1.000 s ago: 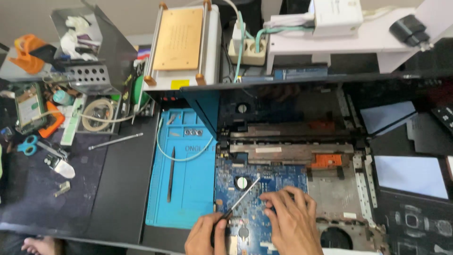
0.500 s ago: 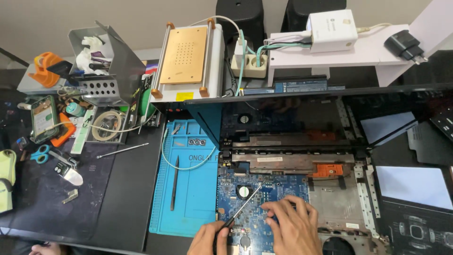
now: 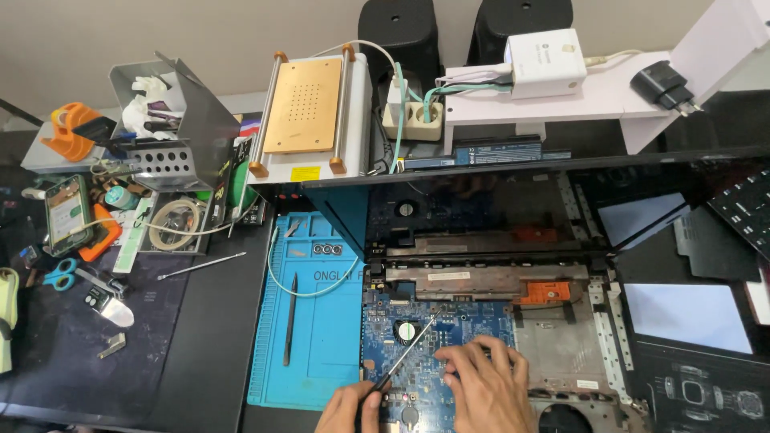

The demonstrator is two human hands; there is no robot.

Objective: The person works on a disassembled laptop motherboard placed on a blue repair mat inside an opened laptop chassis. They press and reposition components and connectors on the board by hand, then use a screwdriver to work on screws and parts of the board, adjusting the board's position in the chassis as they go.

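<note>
Head camera, steeply down over workbench (image 3: 96, 377)

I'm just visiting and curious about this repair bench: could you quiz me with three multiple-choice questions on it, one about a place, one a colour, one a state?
1. Where does the black spudger lie?
A) on the work mat
B) on the circuit board
C) in the metal bin

2. What colour is the work mat?
A) red
B) blue
C) white

3. What is the left hand doing?
A) resting empty
B) holding scissors
C) holding a screwdriver

Answers: 1 A, it lies lengthwise on the mat; 2 B, the mat is plainly blue; 3 C, its fingers wrap the handle, tip on the circuit board.
</note>
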